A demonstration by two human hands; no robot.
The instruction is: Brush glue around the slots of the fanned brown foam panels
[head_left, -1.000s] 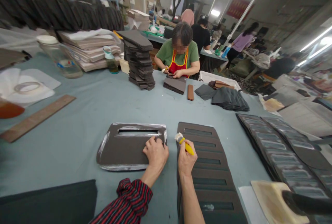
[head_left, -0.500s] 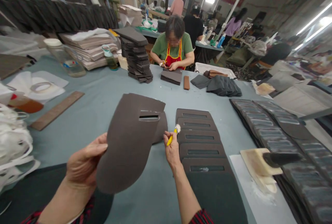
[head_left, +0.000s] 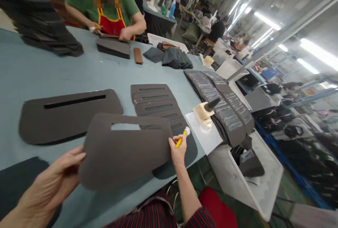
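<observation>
Two hands up front and both are busy, folks! The left hand (head_left: pixel 44 185) is wrapped around the curved end of a dark brown foam panel (head_left: pixel 124 154), fingers closed on it and holding it up off the table (head_left: pixel 79 73). That panel is tilted, its long slot showing pale light, and it hangs over the near end of a long slotted dark sheet (head_left: pixel 155 104) lying flat. Over on the right, the right hand (head_left: pixel 179 152) is pinching a yellow-handled brush (head_left: pixel 180 141), its white-tipped bristles poking up just beside the panel's right edge. Can't tell from here if they're touching! A red-and-black striped sleeve (head_left: pixel 202 219) shows at that wrist.

To the left, a second slotted brown panel (head_left: pixel 66 117) lies flat on the table, well clear of the action. Further right, a cream block (head_left: pixel 202 112) with a black cone-shaped piece (head_left: pixel 212 104) sits on a white sheet (head_left: pixel 203 134), right beside a pile of slotted panels (head_left: pixel 221 104) streaked with pale bands. Across the table, a co-worker (head_left: pixel 113 9) in a green shirt and red apron has both hands at a dark stack (head_left: pixel 113 47), with a brown strip (head_left: pixel 137 55) and grey folded pieces (head_left: pixel 175 59) close by. Down below the table edge, a red seat (head_left: pixel 216 208) and a white bin (head_left: pixel 245 175) round out the scene!
</observation>
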